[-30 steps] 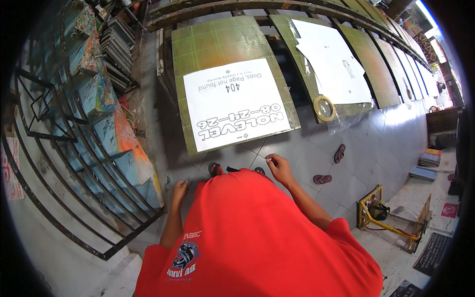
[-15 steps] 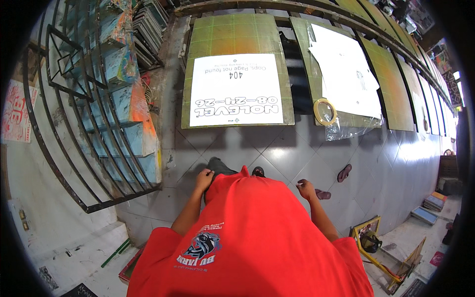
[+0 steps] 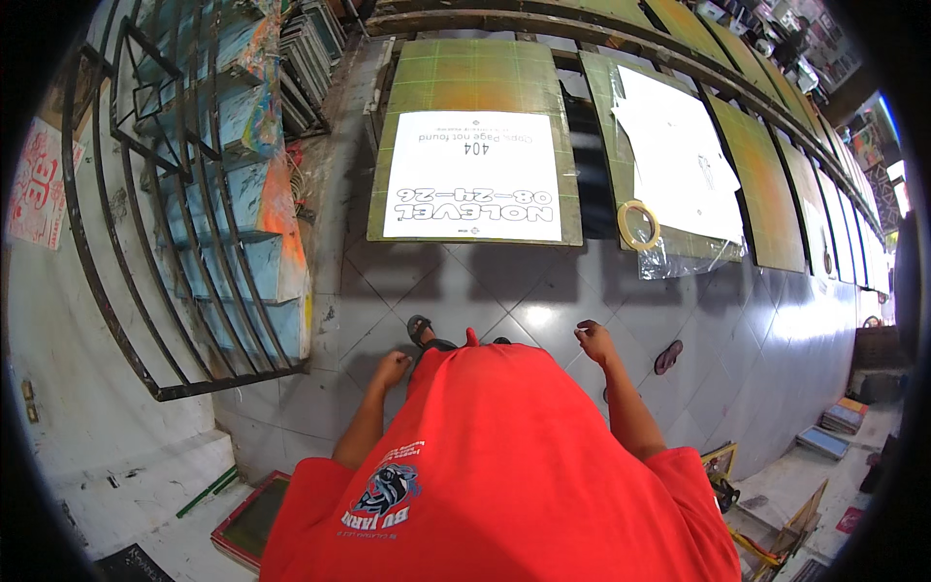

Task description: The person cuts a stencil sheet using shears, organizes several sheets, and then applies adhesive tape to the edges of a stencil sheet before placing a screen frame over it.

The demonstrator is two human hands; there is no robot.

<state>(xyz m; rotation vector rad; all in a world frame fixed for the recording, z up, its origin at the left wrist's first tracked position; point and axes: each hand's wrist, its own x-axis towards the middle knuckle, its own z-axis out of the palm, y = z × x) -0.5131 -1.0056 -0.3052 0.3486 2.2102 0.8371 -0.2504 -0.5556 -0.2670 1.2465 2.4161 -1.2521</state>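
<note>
Printed white sheet (image 3: 475,155) first, since it's the thing right in front of the person: it lies flat on a greenish board (image 3: 465,82), over the nearer part of it, with its near edge almost at the board's near edge. Big outlined lettering, upside down from this side.

As for handling, I'd guess thin paper or something like it — next to no weight, floppy, easy to crease or tear. Could slide if the board is slick, but I can't tell that from here. Best hold would be both near corners, pinched lightly, since the board sticks out only a little past them. Grabbing it mid-sheet would probably buckle it.

Neither hand is on it. The left hand (image 3: 392,371) is loosely curled near the person's side, and I can't tell if anything's inside. The right hand (image 3: 593,341) is out over the floor (image 3: 465,296), fingers bent, with a tiny pale speck at the fingertips — could be something pinched, can't tell.

Next board to the right carries loose white papers (image 3: 669,145), with a tan tape roll (image 3: 622,225) by their near left corner and crinkly clear plastic (image 3: 679,262) hanging off the near edge.
</note>
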